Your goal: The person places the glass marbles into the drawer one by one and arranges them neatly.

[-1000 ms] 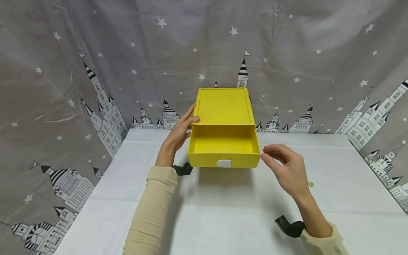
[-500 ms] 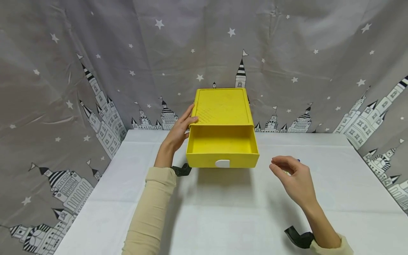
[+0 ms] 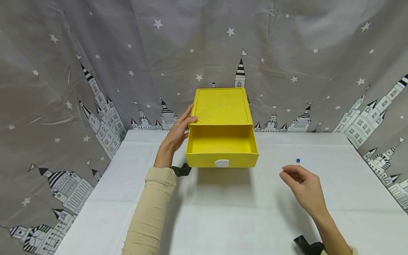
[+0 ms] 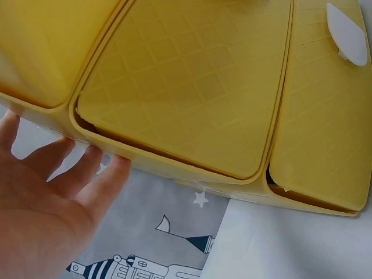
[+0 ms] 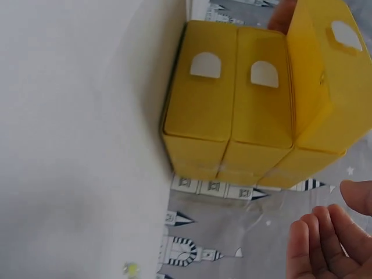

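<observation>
A yellow drawer unit (image 3: 223, 106) stands at the back of the table, its top drawer (image 3: 222, 160) pulled well out. No contents show inside that drawer; its front carries a white handle (image 3: 221, 163). My left hand (image 3: 176, 136) rests on the unit's left side, thumb on the top edge. In the left wrist view, extended fingers (image 4: 96, 180) touch the side wall. My right hand (image 3: 306, 191) hovers over the table to the right, fingers loosely bent, thumb apart from them in the right wrist view. Nearest to it, just beyond, lies a small round blue piece (image 3: 298, 160).
In the right wrist view, two lower drawers (image 5: 200, 104) are closed, and a small yellow-green piece (image 5: 131, 269) lies on the white tabletop. The white table (image 3: 229, 219) meets a grey curtain (image 3: 287, 42) printed with castles and stars directly behind the unit.
My right hand has moved from beside the drawer's right front corner rightward and toward me, uncovering the blue piece and now hiding the yellow-green one in the head view. My left hand stays put.
</observation>
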`<state>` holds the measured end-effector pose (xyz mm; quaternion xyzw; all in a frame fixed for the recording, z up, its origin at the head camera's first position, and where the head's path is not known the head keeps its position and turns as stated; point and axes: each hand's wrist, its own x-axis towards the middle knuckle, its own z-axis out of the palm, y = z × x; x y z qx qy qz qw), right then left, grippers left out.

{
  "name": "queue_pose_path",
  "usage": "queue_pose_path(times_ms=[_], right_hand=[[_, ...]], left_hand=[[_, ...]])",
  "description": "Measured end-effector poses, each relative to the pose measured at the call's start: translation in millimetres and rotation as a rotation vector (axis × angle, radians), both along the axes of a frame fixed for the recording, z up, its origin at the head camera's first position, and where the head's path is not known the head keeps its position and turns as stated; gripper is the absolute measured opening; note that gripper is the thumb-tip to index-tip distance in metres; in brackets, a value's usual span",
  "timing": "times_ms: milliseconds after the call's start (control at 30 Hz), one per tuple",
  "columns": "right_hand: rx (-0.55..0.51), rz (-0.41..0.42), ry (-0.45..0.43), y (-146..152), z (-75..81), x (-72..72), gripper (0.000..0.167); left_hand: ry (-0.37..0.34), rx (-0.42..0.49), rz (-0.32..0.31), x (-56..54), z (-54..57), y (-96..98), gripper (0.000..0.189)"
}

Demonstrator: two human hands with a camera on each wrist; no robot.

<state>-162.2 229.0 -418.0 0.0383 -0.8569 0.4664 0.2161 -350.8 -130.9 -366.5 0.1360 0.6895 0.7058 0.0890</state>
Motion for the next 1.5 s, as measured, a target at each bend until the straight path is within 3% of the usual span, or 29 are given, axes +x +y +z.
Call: queue_pose_path(times_ms=[200,767,1167,1500], right_hand=[[-0.04,-0.042,-0.054,13.4,-8.6,6.5,0.017],[-0.026,-0.153,-0.139,49.4,-26.9,17.5,0.023],[-0.027,-0.138,-0.123,63.9,-35.5,15.4,0.027],[0.036,-0.256,-0.208,78.2,-43.6,8.3,0.029]], left_hand=[[0.01,0.01,0.003,0.5,0.4,1.5,0.067],[0.014,0.021,0.007,0.5,-0.8,1.4,0.065],[0.011,0.027,0.007,-0.7,-2.0,1.5,0.065],[0.008,0.028,0.011,-1.2,-1.9,1.0,0.065]])
